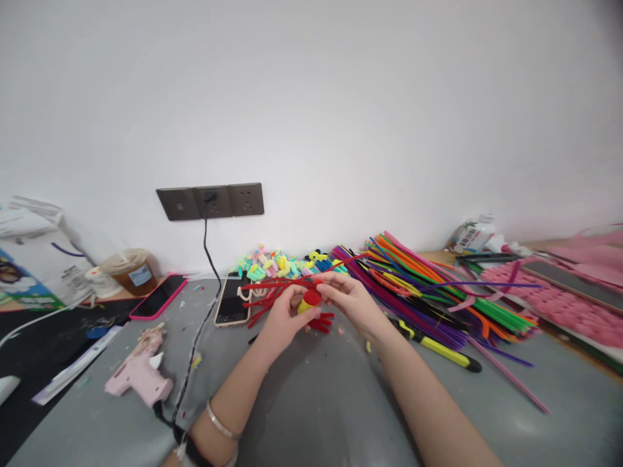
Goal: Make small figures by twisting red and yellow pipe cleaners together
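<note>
Piece: red-and-yellow roll [312,298], red disc on top and yellow band beneath; centre of the frame, between the two hands, over the table.
Left hand [287,312]: nearly shut, thumb and fingers pinching the roll around its yellow band.
Right hand [346,295]: fingers bent, tips drawn together at the red top's right side; whether they grip it or merely touch it cannot be told.
Weight: judged very light.
Feel: judged soft and fuzzy outside, bendable, with little slip against bare skin.
Fragility: unlikely to break; hard squeezing could flatten it or loosen its winding.
Best hold: judged to be the yellow band, by its sides, leaving the red top exposed.
Nearby, below: red loops [321,323], just under the roll; whether joined to it is unclear.
Nearby, left: red stems [272,283], fanned behind the left hand, partly over a pale-edged phone [232,311]; judged liable to snag.
Rear limit: pastel scraps [267,266] in a heap, then the wall [311,117].
Right limit: stem bundle [413,292] and yellow-black knife [445,350], close by the right forearm.
Left limit: black cable [197,334], with a pink glue gun [141,373] beyond, lower left.
Room: widest at lower centre, where grey table [311,402] shows between the forearms; also upward, before the wall.
</note>
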The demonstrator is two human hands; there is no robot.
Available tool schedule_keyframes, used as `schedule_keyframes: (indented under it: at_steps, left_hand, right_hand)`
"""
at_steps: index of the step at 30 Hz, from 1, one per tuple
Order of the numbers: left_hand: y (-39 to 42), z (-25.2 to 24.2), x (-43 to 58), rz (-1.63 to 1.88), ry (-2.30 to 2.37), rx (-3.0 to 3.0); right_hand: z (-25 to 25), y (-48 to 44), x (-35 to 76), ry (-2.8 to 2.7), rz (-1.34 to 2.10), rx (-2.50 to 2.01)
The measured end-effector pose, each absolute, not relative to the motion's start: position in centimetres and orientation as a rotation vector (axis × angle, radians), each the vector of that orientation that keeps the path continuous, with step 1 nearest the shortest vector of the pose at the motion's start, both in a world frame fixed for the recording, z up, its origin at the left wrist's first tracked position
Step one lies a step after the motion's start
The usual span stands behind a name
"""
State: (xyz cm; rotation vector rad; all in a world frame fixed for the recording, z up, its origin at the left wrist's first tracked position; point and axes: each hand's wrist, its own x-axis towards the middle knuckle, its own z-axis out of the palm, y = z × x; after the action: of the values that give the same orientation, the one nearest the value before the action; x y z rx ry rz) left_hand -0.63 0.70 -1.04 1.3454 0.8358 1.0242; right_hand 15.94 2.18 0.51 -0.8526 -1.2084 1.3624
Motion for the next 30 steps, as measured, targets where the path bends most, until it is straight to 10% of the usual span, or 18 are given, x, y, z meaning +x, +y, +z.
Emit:
schedule_keyframes:
  at_steps: [30]
  left_hand:
    - [0.3,0.0,-0.6,1.005,0.785,1.002]
  right_hand:
    - [0.2,2.4,16.3,-1.218,1.368,-0.888]
